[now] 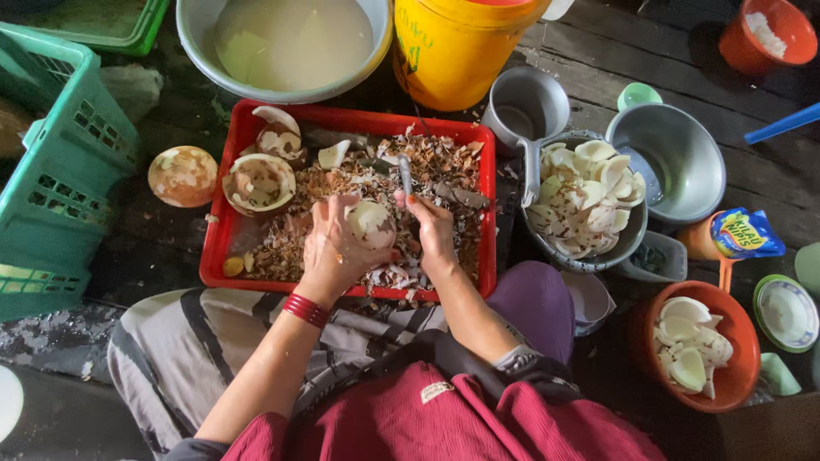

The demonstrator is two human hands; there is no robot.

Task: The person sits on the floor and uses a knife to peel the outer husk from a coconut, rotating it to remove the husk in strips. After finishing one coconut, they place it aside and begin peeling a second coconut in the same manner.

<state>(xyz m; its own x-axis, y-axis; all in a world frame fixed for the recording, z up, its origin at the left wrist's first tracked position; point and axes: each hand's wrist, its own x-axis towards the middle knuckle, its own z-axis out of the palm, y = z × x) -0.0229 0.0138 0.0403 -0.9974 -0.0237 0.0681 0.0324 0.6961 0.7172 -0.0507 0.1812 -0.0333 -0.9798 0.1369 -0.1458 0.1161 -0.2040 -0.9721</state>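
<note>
Risk: blade slip toward left hand [329, 248], judged likely, since peeler [405, 175] works close beside the fingers cupping the coconut piece [371, 224]; wet flesh and loose shavings would cause it. Second risk: piece popping out of grip into the heap of brown peelings [427, 166].

Left hand: fingers curled closed around pale, rounded coconut piece, held just above red tray [487, 213], near its front edge. Red bangles at wrist.

Right hand [433, 232]: fingers wrapped narrow around handle of slim metal peeler, blade end pointing away from body, tip over the peelings. Exact contact between blade and piece cannot be told.

In tray: halved coconut shell [259, 182], white fragments, brown shavings.

Right of tray: metal bowl [628, 241] heaped with peeled white pieces; orange bowl [743, 358] with more pieces.

Beyond tray: yellow bucket [457, 51], large basin [290, 43] of cloudy liquid. Left: green crate [60, 171].
</note>
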